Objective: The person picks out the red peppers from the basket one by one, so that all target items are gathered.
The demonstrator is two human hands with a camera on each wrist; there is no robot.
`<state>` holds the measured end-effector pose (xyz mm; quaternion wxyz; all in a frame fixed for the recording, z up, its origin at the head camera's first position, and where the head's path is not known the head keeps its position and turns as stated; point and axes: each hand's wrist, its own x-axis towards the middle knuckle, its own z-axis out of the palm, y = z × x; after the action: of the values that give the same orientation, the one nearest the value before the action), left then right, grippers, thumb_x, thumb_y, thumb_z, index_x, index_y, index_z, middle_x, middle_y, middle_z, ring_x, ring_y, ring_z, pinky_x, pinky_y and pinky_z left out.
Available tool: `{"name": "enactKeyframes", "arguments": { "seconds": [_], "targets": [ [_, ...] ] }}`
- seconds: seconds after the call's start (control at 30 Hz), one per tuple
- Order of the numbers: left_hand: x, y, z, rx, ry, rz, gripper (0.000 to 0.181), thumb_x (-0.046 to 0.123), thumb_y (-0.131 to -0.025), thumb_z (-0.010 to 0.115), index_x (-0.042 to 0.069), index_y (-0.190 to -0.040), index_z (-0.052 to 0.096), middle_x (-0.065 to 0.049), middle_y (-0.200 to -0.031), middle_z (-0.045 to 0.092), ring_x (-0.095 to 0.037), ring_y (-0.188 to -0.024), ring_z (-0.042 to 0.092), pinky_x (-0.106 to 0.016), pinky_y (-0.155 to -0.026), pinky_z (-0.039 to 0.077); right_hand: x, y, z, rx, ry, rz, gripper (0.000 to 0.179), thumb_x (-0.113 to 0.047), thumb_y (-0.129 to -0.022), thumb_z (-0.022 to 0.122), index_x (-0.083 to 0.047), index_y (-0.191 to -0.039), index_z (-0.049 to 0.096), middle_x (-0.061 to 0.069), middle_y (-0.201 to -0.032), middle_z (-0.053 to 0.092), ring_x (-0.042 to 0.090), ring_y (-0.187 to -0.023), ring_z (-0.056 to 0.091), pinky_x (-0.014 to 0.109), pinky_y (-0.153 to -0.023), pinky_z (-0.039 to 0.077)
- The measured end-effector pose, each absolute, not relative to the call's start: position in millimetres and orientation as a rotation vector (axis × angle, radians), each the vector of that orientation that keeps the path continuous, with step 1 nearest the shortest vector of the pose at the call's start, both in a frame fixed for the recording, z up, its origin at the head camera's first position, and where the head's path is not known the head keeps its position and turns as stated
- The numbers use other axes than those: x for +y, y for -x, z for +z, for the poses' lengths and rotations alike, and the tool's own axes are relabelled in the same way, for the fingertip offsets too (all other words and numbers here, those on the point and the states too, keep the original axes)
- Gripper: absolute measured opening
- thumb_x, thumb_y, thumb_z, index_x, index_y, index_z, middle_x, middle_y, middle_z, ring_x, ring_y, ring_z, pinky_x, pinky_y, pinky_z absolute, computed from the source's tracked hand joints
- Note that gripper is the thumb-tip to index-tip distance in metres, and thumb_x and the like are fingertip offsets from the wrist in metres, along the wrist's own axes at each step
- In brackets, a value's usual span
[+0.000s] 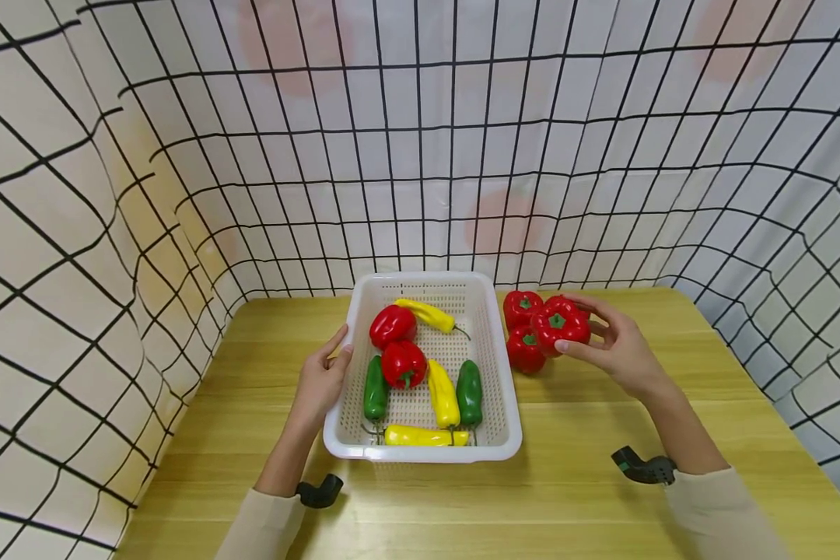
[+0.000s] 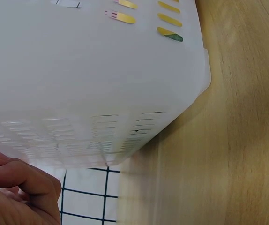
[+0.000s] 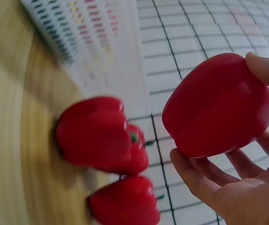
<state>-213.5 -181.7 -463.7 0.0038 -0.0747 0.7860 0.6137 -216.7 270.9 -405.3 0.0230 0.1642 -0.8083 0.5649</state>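
Observation:
My right hand (image 1: 623, 350) holds a red bell pepper (image 1: 558, 325) between thumb and fingers, lifted above the table right of the basket. In the right wrist view that bell pepper (image 3: 219, 105) is clear of three others, including one bell pepper (image 3: 94, 131) lying nearest the basket. The head view shows only two of these, one bell pepper (image 1: 520, 309) behind the other; the held one seems to hide the third. On the left, my left hand (image 1: 324, 377) grips the rim of a white plastic basket (image 1: 507, 404), thumb by the edge.
Inside the basket lie two red bell peppers (image 1: 393, 327), several yellow peppers (image 1: 443, 395) and two green peppers (image 1: 470, 393). Black wire grid (image 1: 420, 155) with white sheeting behind it encloses the wooden table (image 1: 588, 482) at the back and sides.

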Motion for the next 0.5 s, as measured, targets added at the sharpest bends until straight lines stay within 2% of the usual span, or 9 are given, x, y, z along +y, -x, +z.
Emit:
{"name": "enactKeyframes", "arguments": {
  "seconds": [0.13,0.5],
  "targets": [
    [-182.1,213.2,-463.6,2.47,0.239,1.925,0.048,0.037,-0.107,0.056,0.04,-0.154,0.047,-0.021,-0.127,0.071,-0.035,-0.103,0.074,-0.044,-0.077,0.066,284.4,217.5,-413.6,-2.51,-0.439,1.742,0.07,-0.01,-0.095,0.074,-0.011,-0.156,0.04,0.013,-0.154,0.04,0.013,-0.122,0.053,0.019,-0.085,0.06],
    [-180.5,212.0,-461.5,2.462,0.238,1.935,0.048,0.035,-0.107,0.056,0.04,-0.154,0.047,-0.022,-0.127,0.071,-0.035,-0.104,0.074,-0.044,-0.078,0.065,311.2,223.5,-444.0,-2.507,-0.296,1.849,0.067,-0.016,-0.1,0.069,-0.011,-0.159,0.036,0.01,-0.151,0.038,0.002,-0.111,0.062,0.017,-0.086,0.059]
  ]
}}
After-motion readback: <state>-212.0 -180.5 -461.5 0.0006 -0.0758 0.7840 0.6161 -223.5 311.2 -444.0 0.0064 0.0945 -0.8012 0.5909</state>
